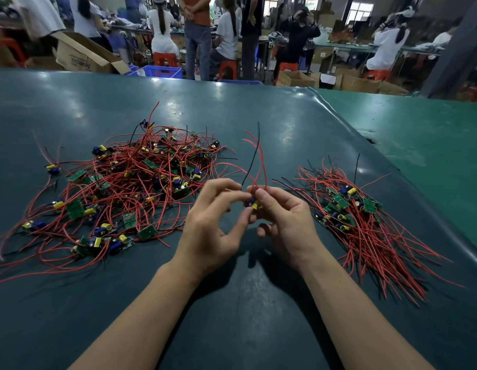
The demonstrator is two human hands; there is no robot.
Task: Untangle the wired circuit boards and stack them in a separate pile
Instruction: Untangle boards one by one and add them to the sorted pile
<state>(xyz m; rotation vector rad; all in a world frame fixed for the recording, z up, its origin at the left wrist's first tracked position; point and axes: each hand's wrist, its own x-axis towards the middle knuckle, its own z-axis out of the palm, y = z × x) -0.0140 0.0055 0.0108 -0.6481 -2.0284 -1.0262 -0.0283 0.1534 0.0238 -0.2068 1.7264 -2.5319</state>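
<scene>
A tangled heap of small green circuit boards [130,182] with red and black wires lies on the left of the dark green table [245,303]. To the right lies a tidier pile of boards [344,206], their wires trailing toward me. Between the two, above the table, my left hand [210,225] and my right hand [282,220] together pinch one small board [254,203] with a yellow and a blue part. Its red and black wires [258,156] stand up from my fingers. Most of that board is hidden by my fingertips.
The table's mat ends at a raised seam [365,145] on the right, with a lighter green surface beyond. Behind the far edge are several people, red stools, cardboard boxes [82,54] and a blue crate [162,72].
</scene>
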